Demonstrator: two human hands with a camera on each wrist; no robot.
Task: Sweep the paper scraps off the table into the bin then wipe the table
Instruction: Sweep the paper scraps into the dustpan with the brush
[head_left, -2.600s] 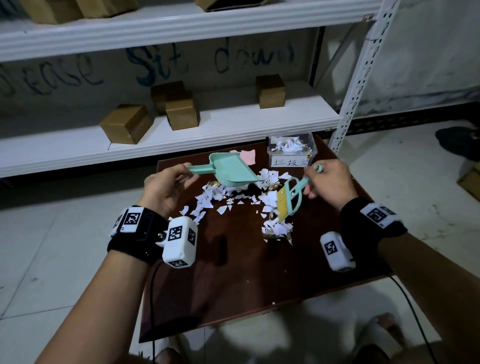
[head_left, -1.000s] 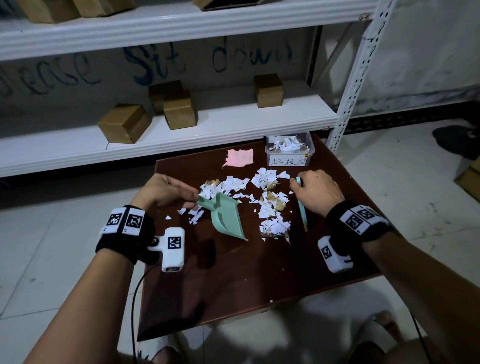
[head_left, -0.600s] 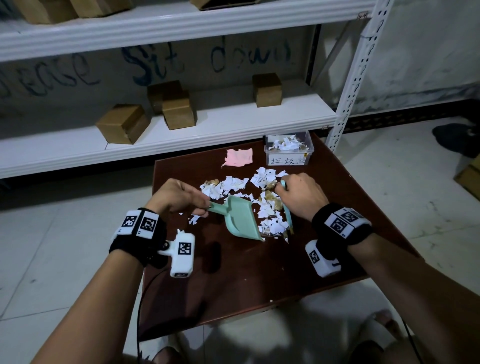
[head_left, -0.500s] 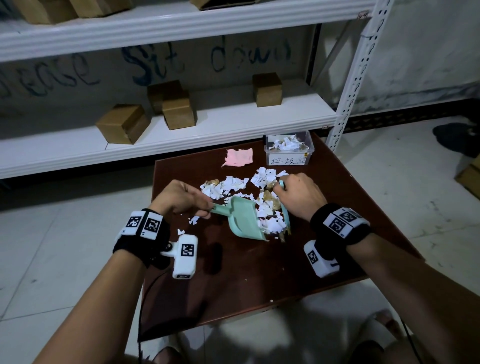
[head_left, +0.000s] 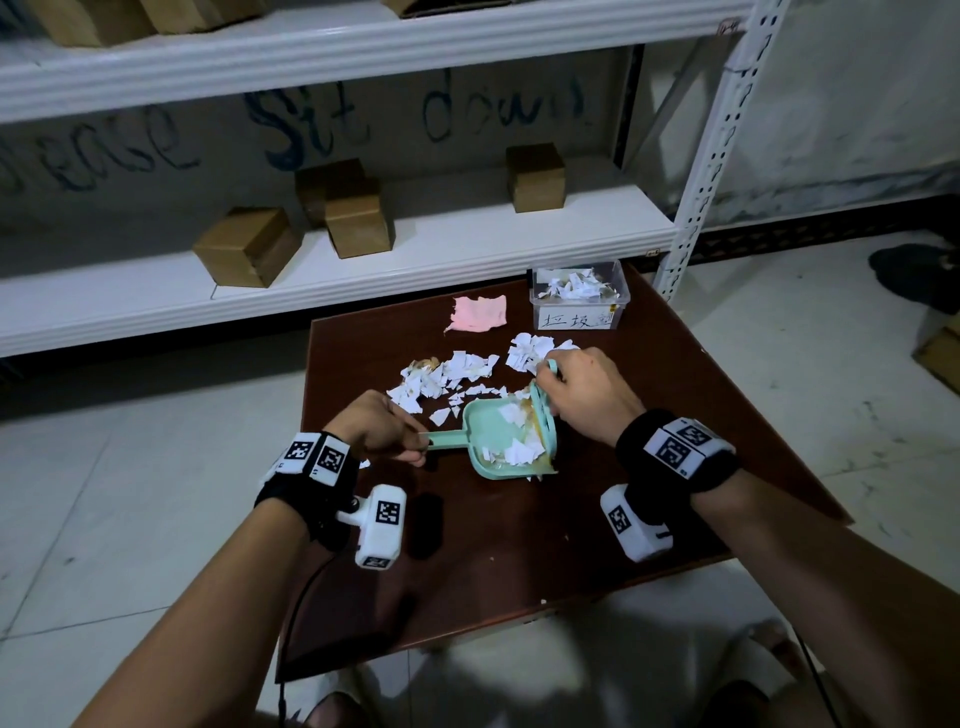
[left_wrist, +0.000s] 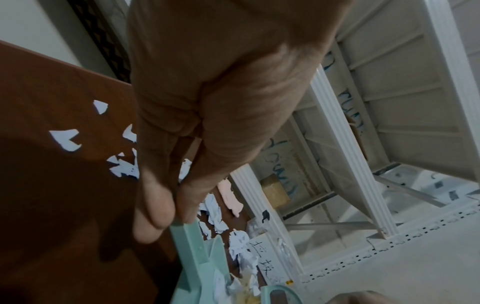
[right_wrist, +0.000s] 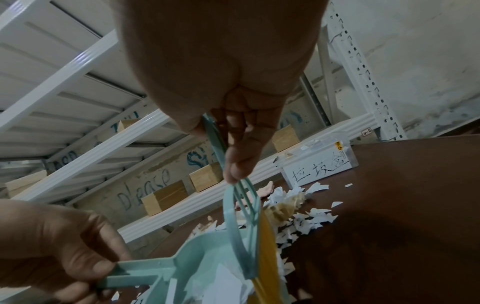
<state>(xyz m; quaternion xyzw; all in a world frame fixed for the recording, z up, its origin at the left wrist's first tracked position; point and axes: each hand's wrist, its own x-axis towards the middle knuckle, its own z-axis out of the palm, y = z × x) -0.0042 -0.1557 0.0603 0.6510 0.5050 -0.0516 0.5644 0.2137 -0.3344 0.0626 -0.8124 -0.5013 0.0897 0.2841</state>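
1. Dustpan (head_left: 511, 441) now holds more paper scraps (head_left: 447, 375) than before, mid-bench (head_left: 701, 395).
2. Left hand (head_left: 376, 428) grips its handle at 9 o'clock.
3. Right hand (head_left: 584, 395) pinches the brush (head_left: 543, 410), swept in from 3 o'clock.
4. Bin (head_left: 577, 301) sits at 12 o'clock.

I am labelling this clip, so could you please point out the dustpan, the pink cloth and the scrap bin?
dustpan (head_left: 506, 441): head view, on the pan's inner floor among the scraps.
pink cloth (head_left: 479, 313): head view, on the middle of the cloth.
scrap bin (head_left: 576, 318): head view, on the labelled front wall.
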